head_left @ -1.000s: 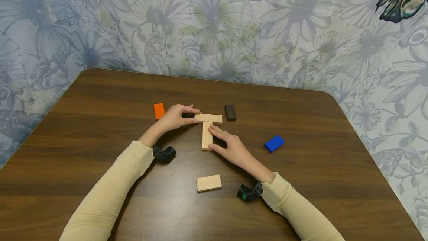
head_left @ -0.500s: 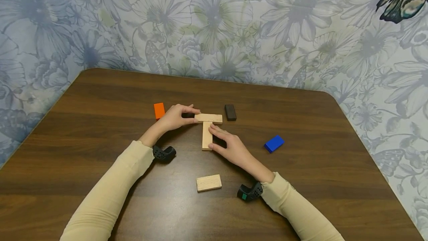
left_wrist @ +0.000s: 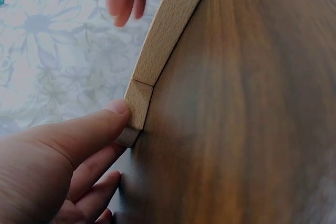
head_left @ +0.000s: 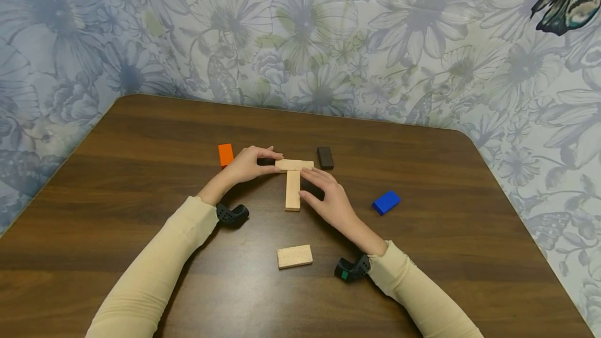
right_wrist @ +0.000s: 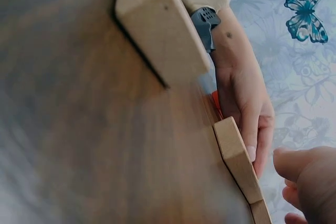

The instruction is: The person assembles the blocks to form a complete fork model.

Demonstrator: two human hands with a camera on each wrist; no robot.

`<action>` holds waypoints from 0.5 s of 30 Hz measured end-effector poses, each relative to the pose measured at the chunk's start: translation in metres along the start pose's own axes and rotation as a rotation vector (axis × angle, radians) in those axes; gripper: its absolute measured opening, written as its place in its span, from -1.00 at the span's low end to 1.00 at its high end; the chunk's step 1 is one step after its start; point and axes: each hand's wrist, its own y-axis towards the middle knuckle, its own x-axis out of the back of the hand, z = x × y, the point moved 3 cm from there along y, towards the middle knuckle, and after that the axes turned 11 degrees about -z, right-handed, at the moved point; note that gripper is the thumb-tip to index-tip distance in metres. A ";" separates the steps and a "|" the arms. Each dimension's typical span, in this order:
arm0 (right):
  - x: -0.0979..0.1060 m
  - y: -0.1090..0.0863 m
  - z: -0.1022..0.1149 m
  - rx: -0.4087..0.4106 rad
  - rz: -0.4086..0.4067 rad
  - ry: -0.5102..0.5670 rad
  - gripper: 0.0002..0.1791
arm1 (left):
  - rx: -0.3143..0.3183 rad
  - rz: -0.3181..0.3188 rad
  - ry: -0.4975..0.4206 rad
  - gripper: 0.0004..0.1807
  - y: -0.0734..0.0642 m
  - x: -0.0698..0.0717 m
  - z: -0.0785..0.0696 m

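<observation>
In the head view, two pale wooden blocks lie flat in a T: a crosswise block (head_left: 295, 165) at the far side and a lengthwise block (head_left: 292, 191) that meets it from the near side. My left hand (head_left: 246, 165) pinches the crosswise block's left end between thumb and fingers, as the left wrist view also shows at the block end (left_wrist: 137, 106). My right hand (head_left: 331, 197) is just right of the lengthwise block, fingers extended near the crosswise block's right end. Its thumb (right_wrist: 299, 166) is apart from the wood in the right wrist view.
A third wooden block (head_left: 294, 256) lies nearer the front. An orange block (head_left: 225, 154) is behind my left hand, a black block (head_left: 325, 158) right of the T, and a blue block (head_left: 386, 202) farther right. The brown table (head_left: 141, 134) ends at a flowered wall.
My right hand has let go of the lengthwise block and shifted slightly right and away from me. The left hand keeps its pinch, and the T stays in place.
</observation>
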 end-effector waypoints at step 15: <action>-0.010 0.008 -0.009 -0.005 0.210 -0.029 -0.29 | 0.015 0.004 -0.006 -0.60 -0.003 -0.002 -0.003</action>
